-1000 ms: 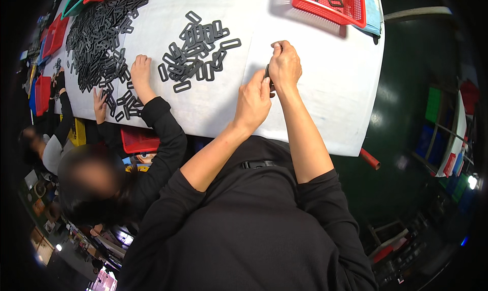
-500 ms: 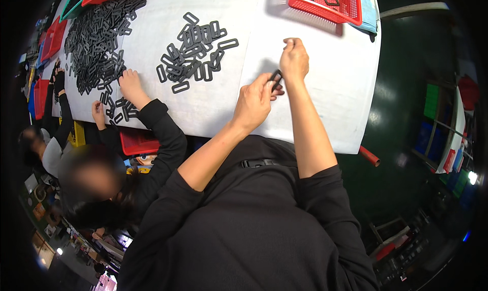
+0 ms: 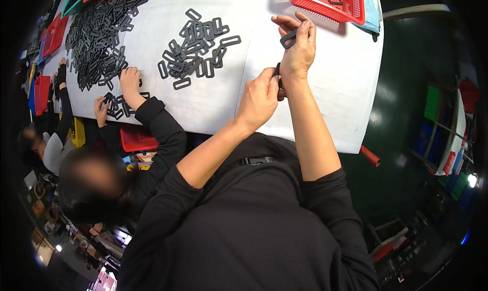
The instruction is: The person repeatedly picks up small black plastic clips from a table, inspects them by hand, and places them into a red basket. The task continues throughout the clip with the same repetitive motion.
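Black plastic loop (image 3: pixel 288 38) upper right of centre, in the right hand (image 3: pixel 299 54): fingers partly curled, closed loosely on it. Long axis slants, upper end toward frame's upper right. Second loop (image 3: pixel 277 70) just below, pinched by the left hand (image 3: pixel 259 97), thumb and fingers together; roughly upright, lower part hidden. Contact between hands: cannot tell.

Step looks like handling loops singly, one per hand; freeing the right one would call for opening those fingers.

Red basket (image 3: pixel 325 12), upper right, near the right hand, few black pieces inside. Loose pile (image 3: pixel 197 47) upper middle, on white table (image 3: pixel 340 97). Co-worker's hand (image 3: pixel 131 85) farther left.
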Available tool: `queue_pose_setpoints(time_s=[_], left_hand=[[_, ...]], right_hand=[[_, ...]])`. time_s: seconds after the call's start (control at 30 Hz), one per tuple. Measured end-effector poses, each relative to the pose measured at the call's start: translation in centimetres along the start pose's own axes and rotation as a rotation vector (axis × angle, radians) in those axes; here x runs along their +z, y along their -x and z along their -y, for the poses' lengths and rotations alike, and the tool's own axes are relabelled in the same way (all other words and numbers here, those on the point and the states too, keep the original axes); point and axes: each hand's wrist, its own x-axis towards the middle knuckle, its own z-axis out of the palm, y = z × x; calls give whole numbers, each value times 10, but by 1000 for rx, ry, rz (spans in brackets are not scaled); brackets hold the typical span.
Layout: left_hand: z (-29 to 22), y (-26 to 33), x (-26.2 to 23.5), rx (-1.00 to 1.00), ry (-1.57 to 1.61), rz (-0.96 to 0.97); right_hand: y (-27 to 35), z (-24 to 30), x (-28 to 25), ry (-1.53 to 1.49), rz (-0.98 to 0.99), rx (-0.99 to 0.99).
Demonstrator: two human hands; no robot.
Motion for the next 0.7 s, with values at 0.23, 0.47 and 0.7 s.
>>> queue_pose_setpoints(time_s=[0.23,0.47,0.7], left_hand=[[5,-18,-7,-49,-181,-1],[1,-3,3,-27,91,46],[11,-16,-3,-6,29,11]], right_hand=[[7,-6,-1,10,51,-9],[-19,-2,-5,-73,-9,-19],[-8,-4,1,-81,-20,-34]])
